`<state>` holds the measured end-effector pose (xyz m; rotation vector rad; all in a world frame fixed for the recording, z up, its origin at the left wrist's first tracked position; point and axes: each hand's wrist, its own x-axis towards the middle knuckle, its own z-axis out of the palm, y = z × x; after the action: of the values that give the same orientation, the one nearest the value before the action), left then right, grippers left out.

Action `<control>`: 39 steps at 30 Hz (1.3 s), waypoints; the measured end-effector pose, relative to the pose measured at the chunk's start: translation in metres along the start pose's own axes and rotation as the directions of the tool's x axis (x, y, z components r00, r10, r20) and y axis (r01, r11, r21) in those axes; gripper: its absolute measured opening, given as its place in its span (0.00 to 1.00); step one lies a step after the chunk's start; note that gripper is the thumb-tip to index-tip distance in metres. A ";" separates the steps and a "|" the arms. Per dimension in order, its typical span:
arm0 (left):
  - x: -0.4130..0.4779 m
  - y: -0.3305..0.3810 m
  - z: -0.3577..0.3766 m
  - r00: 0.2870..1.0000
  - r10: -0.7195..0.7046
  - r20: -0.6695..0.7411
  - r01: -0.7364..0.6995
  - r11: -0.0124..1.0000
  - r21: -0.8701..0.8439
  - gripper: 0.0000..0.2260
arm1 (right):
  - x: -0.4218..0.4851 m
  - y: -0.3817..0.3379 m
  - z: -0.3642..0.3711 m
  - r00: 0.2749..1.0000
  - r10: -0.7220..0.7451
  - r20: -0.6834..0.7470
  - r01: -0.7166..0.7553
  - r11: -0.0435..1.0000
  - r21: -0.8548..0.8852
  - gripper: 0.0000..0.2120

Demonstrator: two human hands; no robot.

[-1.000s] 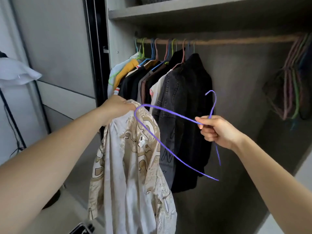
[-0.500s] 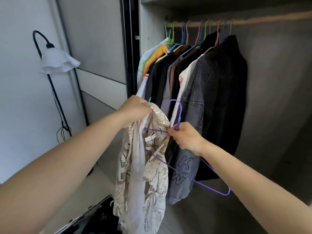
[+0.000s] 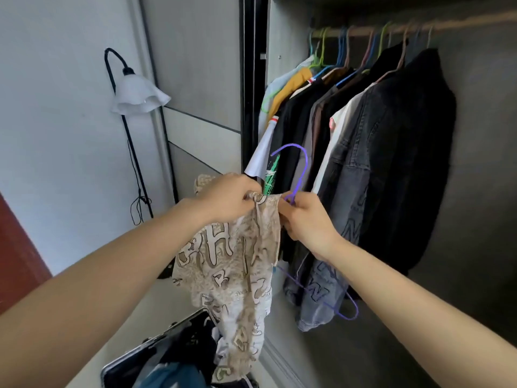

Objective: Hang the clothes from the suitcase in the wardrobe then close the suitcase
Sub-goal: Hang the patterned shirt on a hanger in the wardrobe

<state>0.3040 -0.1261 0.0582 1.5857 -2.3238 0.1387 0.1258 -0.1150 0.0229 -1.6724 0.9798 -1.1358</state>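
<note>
Beige printed shirt [image 3: 237,261]: held up by the collar between both hands, in front of the left end of the wardrobe [image 3: 282,46]. It drapes down over the suitcase and is not yet on the rail.
Hanger [image 3: 305,163]: purple wire. Its hook stands just above the right hand and one shoulder end pokes out low on the right. The other end seems to go into the shirt's neck; how far, I cannot tell.
Left hand [image 3: 229,197]: pinches the bunched collar.
Right hand [image 3: 305,219]: curled round the hanger's neck, touching the shirt's edge.
Rail [image 3: 361,30]: far and high, carrying a packed row of hung clothes [image 3: 349,191] on its left part.
Suitcase [image 3: 145,351]: near, at the bottom, lid open, with dark and blue garments [image 3: 173,371] inside.
Done: judging by the row, some hanging may be finished.
In hand: threading this shirt onto its hanger.
Left: hook it on the rail, hang the remaining garments, then close the suitcase, so the task looks roughly midway.
</note>
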 end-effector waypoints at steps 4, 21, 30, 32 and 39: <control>-0.003 -0.016 -0.002 0.994 0.007 -0.105 -0.007 1.000 0.004 0.06 | 0.000 -0.011 -0.012 0.900 0.198 0.389 -0.323 0.902 0.287 0.13; -0.044 -0.027 -0.013 0.990 0.087 -0.108 -0.112 0.959 -0.259 0.12 | 0.016 0.047 0.035 0.991 0.126 0.038 -0.068 0.741 -0.668 0.16; -0.072 -0.056 -0.019 0.993 0.115 -0.035 -0.114 0.993 0.013 0.10 | 0.021 0.067 0.004 0.953 0.285 0.104 -0.156 0.756 -0.636 0.17; -0.078 -0.067 -0.012 0.995 0.104 -0.010 -0.103 0.992 0.071 0.10 | 0.019 0.064 -0.003 0.953 0.233 0.192 -0.088 0.822 -0.563 0.12; -0.085 -0.079 0.002 0.983 0.184 -0.022 -0.174 0.958 0.229 0.16 | 0.026 0.057 -0.025 0.929 0.193 0.314 0.125 0.637 -0.761 0.04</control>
<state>0.4040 -0.0805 0.0211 1.4498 -2.4881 0.4910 0.1016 -0.1625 -0.0189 -2.4192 1.3404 -0.2891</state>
